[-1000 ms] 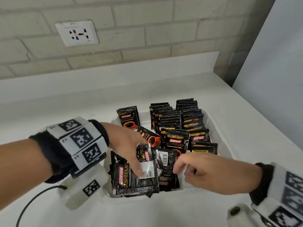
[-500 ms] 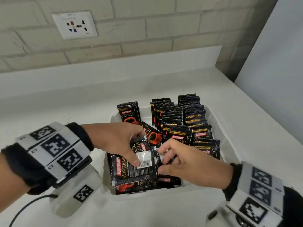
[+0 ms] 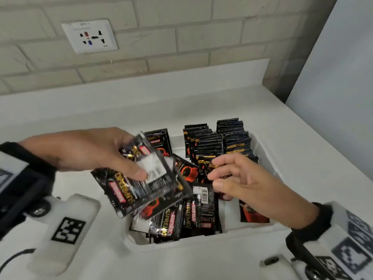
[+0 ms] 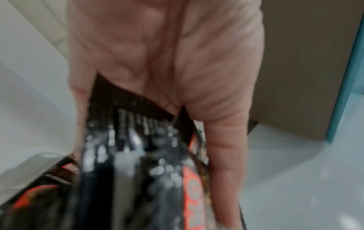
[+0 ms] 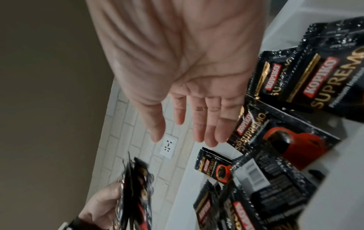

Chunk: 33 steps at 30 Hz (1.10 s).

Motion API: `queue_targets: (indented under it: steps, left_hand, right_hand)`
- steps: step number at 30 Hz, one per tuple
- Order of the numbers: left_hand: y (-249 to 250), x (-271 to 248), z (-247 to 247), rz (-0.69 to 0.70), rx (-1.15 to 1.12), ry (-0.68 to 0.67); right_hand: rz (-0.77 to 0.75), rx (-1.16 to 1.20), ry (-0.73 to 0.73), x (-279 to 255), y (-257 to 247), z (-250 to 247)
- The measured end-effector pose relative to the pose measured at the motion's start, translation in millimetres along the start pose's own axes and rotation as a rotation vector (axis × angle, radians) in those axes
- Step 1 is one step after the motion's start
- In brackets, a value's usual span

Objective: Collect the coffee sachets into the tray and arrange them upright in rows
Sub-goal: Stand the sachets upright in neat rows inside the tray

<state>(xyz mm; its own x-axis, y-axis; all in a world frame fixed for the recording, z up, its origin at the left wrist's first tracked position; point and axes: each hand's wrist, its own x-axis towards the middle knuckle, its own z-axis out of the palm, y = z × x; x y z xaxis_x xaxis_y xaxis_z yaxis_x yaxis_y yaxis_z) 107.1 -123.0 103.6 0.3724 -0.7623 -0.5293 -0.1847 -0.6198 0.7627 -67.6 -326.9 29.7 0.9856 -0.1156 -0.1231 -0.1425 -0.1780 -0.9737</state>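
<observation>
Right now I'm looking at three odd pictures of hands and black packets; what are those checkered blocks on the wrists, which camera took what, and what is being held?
No machine here: a person wears cameras. The checkered blocks are wrist bands carrying one camera each; a third sits on the head. The wide picture is the head view; the two close-ups look along each palm. On the white counter stands a white plastic tray of black Kopiko Supremo coffee sachets: upright rows at the back, loose ones lying flat in front. The left hand grips a fanned bunch of sachets above the tray. The right hand is empty, fingers relaxed, beside it.
</observation>
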Motion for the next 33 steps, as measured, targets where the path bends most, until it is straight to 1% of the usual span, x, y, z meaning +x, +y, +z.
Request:
queue_targets:
  steps: [3,5,6,8,11,13,15,17,21,23,24,25,27,30,31,33]
  left_hand:
    - [3.7,-6.5,1.1,0.171,-0.298,0.118]
    - [8.4,-4.2,17.3,0.265,-0.437,0.148]
    - [10.4,-0.2,30.5,0.291,-0.478,0.167]
    - [14.1,11.9,60.8,0.287,-0.516,0.244]
    - [15.4,34.4,102.5,0.28,-0.571,0.409]
    - [15.3,44.4,121.6,0.286,-0.612,0.484]
    - [13.5,50.9,133.3,0.293,-0.589,0.54]
    - [12.1,54.5,139.3,0.275,-0.57,0.567]
    - [11.2,55.4,141.7,0.227,-0.607,0.567]
    - [8.9,54.4,140.9,0.244,-0.647,0.576]
    - [6.8,53.6,140.0,0.263,-0.721,0.563]
    - [2.9,53.1,138.7,0.284,-0.818,0.534]
    - [-4.0,51.2,136.3,0.337,-0.992,0.435]
    - [-11.2,50.1,137.9,0.389,-1.094,0.284]
    - [-12.8,50.4,140.2,0.387,-1.118,0.255]
    - [-11.3,49.7,145.3,0.359,-1.154,0.201]
  right_hand:
    - [-0.069,0.076,0.014,-1.8,-5.9,0.7]
    - [-0.114,0.119,-0.006,-1.6,-10.4,4.8]
    - [-0.131,0.153,-0.018,-1.6,-13.1,7.5]
    - [-0.156,0.273,-0.026,-1.1,-18.5,14.6]
    - [-0.108,0.471,0.045,4.3,-17.6,24.3]
    - [-0.057,0.513,0.115,8.3,-10.7,27.5]
    - [-0.026,0.531,0.164,9.3,-5.9,28.6]
    - [-0.005,0.567,0.187,8.4,-3.3,28.5]
    - [0.012,0.561,0.18,7.3,2.4,32.0]
    - [-0.012,0.551,0.204,7.1,5.8,34.2]
    - [-0.029,0.566,0.222,6.7,6.5,34.6]
    - [-0.047,0.589,0.24,5.9,6.5,34.5]
    - [-0.076,0.652,0.266,3.9,5.3,32.8]
    - [-0.092,0.684,0.3,3.6,5.0,31.8]
    - [-0.104,0.647,0.312,3.8,5.6,32.5]
    - [-0.144,0.467,0.33,5.0,6.6,34.3]
